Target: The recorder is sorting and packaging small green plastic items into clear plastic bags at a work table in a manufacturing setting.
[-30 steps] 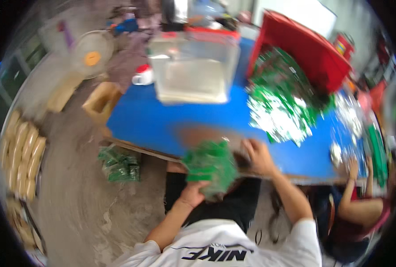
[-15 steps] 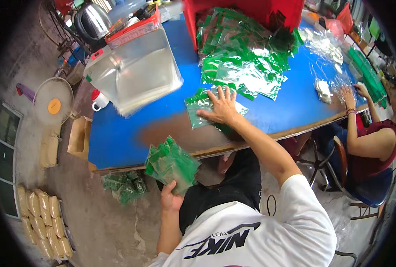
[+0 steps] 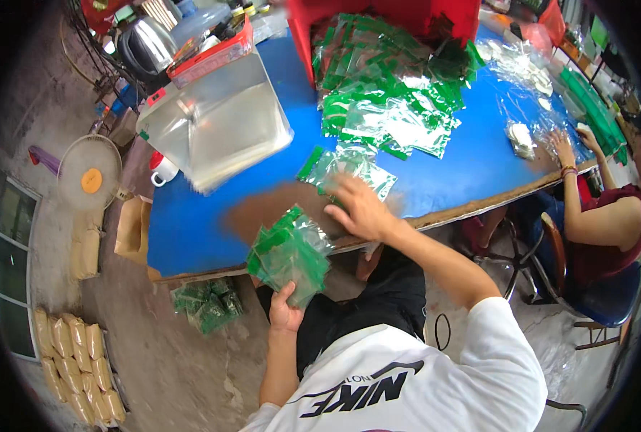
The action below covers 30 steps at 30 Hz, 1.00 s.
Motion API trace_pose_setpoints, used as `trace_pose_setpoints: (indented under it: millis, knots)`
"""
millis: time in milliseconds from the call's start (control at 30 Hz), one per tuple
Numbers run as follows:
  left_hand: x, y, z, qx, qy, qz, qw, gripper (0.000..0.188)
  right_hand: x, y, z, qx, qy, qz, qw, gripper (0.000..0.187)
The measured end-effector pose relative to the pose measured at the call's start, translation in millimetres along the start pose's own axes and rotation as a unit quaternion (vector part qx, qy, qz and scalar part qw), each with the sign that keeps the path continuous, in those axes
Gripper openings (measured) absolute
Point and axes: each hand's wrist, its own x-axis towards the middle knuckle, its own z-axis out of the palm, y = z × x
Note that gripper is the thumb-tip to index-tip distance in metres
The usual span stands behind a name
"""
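My left hand (image 3: 287,309) grips a fanned stack of clear plastic packets with green edges (image 3: 291,255), thumb on top, just off the table's front edge. My right hand (image 3: 363,209) hovers near the table edge, its fingertips blurred, the thumb apart from the fingers; nothing shows in it. Just beyond it, a few more packets with green edges (image 3: 327,164) lie flat on the blue table (image 3: 198,230). Behind them a large heap of the same packets (image 3: 385,93) spills from a red bin (image 3: 302,43).
A stack of clear plastic sheets (image 3: 237,137), a white mug (image 3: 163,170) and a kettle (image 3: 147,45) stand at the left. At the right, a seated co-worker's hands (image 3: 563,147) handle small white pieces. Several packets (image 3: 206,304) lie below the table's front edge.
My right hand has drawn back toward me from the flat packets on the table. My left hand with its stack has shifted slightly right and up.
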Motion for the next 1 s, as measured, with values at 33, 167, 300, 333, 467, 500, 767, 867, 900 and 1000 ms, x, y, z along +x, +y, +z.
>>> trace_pose_setpoints:
  millis: [33, 167, 300, 333, 467, 500, 767, 867, 900, 1000]
  knots:
    - [-0.9, -1.5, -3.2, 0.002, -0.006, 0.0, 1.0, 0.055, 1.6, 13.2, 1.9, -0.118, -0.003, 0.02, 0.993, 0.045]
    - [-3.7, -6.3, -25.1, -0.124, -0.049, -0.021, 0.991, 0.053, -19.1, 11.9, 14.6, -0.18, -0.063, -0.01, 0.982, 0.06]
    - [-6.3, -11.9, -1.6, -0.191, -0.077, -0.036, 0.978, 0.061, -38.0, -37.1, 11.3, -0.036, -0.081, -0.108, 0.99, 0.035]
    - [-4.5, -11.3, 5.2, -0.135, -0.049, -0.025, 0.989, 0.065, -36.3, -36.6, 10.4, -0.035, -0.083, -0.107, 0.99, 0.035]
    - [3.0, -19.4, -10.2, -0.128, 0.027, 0.003, 0.991, 0.063, -7.8, -7.3, -0.9, 0.106, -0.044, 0.014, 0.993, 0.036]
    - [0.8, -19.7, -6.3, -0.129, 0.024, 0.002, 0.991, 0.063, -1.6, 14.0, -8.0, -0.026, 0.002, 0.03, 0.999, 0.046]
    - [-4.7, -25.5, -32.5, -0.19, -0.072, -0.023, 0.979, 0.068, -37.5, -27.8, -1.5, -0.114, -0.112, -0.072, 0.984, 0.064]
    - [1.9, -27.5, -28.6, -0.191, -0.043, -0.016, 0.981, 0.067, -40.8, -33.8, 8.8, 0.029, -0.127, -0.063, 0.989, 0.051]
    - [2.6, -26.4, -21.5, -0.189, -0.044, -0.019, 0.981, 0.067, -39.7, -42.3, 8.6, 0.089, -0.163, -0.051, 0.981, 0.047]
    - [-1.2, -21.1, -3.9, -0.174, -0.032, -0.01, 0.984, 0.066, -38.1, -53.4, 13.7, 0.218, -0.232, -0.005, 0.948, 0.049]
